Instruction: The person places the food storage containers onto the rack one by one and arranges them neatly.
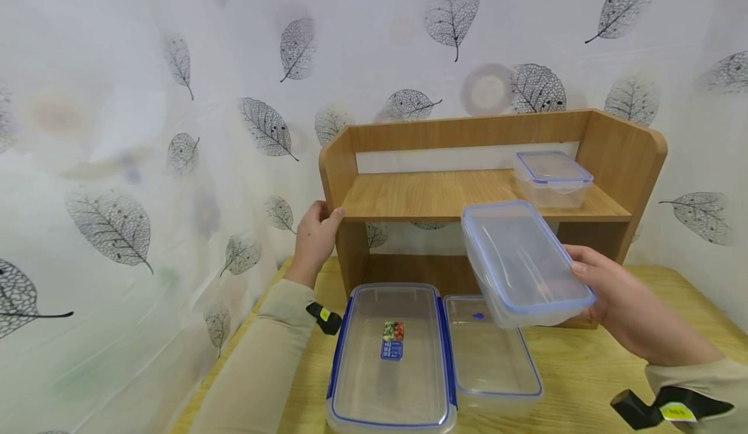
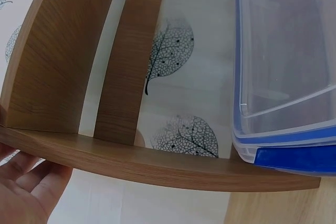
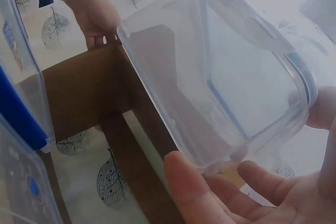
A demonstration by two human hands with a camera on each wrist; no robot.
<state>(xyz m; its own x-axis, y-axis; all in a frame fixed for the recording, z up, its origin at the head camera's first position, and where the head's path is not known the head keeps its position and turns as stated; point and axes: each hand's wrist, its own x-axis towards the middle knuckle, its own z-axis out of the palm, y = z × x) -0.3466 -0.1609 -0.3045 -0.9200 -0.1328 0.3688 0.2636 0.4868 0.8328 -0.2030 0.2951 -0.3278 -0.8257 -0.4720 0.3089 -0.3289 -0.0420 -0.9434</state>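
Note:
My right hand (image 1: 608,284) grips a clear food container (image 1: 520,258) with a pale blue seal by its right edge. It is raised and tilted in front of the wooden shelf (image 1: 409,193). In the right wrist view, fingers (image 3: 191,187) lie under the container (image 3: 173,77) and the thumb presses near its lid rim. My left hand (image 1: 315,236) holds the shelf's left side panel, thumb at the front edge. The left wrist view shows that hand (image 2: 31,187) with its fingers partly hidden behind the panel (image 2: 157,163).
A smaller lidded container (image 1: 555,177) stands at the right of the upper board. In front of the shelf, a large container (image 1: 391,382) with dark blue clips and another clear container (image 1: 491,362) sit on the wooden table (image 1: 613,356). A leaf-patterned curtain (image 1: 175,226) hangs behind.

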